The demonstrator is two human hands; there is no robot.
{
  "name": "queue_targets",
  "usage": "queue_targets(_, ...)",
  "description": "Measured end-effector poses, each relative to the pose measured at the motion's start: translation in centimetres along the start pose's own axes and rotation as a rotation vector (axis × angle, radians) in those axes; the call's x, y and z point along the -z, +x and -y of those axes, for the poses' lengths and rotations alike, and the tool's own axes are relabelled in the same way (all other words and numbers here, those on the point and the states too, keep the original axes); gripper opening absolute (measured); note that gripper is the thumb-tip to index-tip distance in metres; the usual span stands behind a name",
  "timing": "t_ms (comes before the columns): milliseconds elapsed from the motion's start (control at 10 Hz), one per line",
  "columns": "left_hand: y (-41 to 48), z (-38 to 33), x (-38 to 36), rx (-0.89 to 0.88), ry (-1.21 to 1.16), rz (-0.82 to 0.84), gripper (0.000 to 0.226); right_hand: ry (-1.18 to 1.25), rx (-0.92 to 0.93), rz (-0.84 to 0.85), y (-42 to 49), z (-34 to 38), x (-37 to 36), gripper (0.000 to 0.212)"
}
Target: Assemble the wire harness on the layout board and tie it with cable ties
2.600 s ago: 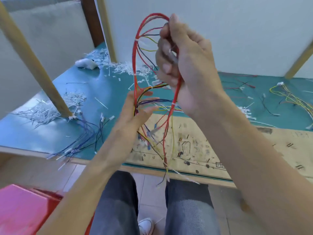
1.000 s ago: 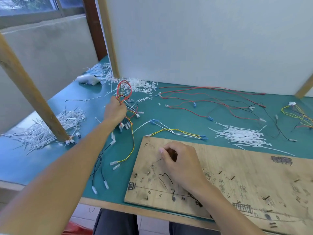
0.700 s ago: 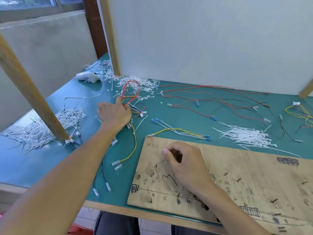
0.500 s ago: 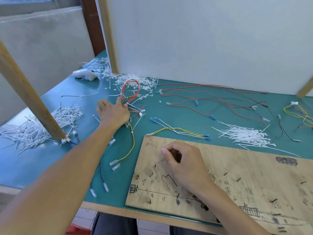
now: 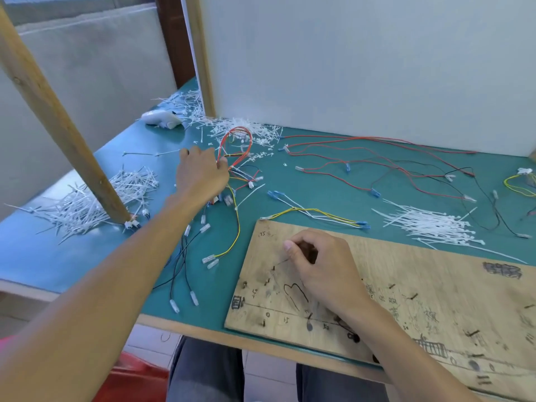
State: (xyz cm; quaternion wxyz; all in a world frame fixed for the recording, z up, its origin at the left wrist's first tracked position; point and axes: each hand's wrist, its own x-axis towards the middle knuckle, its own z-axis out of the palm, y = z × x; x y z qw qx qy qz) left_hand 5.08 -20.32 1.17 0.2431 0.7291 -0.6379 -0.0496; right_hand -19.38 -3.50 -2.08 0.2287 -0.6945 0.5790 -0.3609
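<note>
Left hand: fingers relaxed and spread, resting on the bundled harness at the far left of the bench.
Right hand: fingers curled on the layout board, nothing seen held.
Harness: off the board, among trimmed tie ends.
Board: pegs bare, no wire routed.
Left to do: as I judge it, the loose wires and cable ties beyond the board need laying and tying.

The right hand hides its fingertips; the layout board is cropped right.
</note>
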Motion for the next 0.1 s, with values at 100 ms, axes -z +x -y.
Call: queue_targets(100,-3.41,1.13,3.52,-0.073,-0.164,-0.087,0.03,-0.024,-0.026,0.044,0.23,0.64,0.58,0.014)
